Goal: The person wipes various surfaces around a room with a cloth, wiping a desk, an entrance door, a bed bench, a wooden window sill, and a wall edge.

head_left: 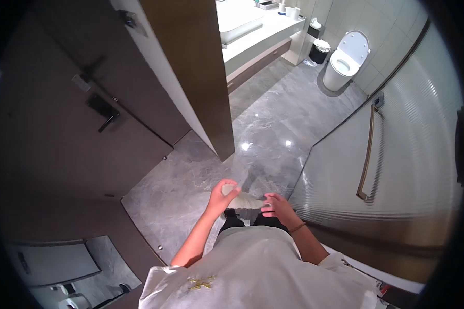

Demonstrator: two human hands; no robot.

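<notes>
A pale, thin, soft item point(246, 201), like a cloth or sheet of tissue, stretches between my two hands in front of my waist. My left hand point(224, 196) pinches its left end, thumb and fingers pressed round it. At its right end, my right hand point(278, 207) holds it with curled fingers; a thin band sits on that wrist. Below the item show my dark trousers and part of a dark shoe. What exactly the item is cannot be made out.
A toilet point(340, 64) with raised lid stands at the back right, beside a black bin point(319, 52). A white sink counter point(263, 37) is at the top. A ribbed glass door point(407, 134) with a long handle stands right, a dark door point(51, 129) left.
</notes>
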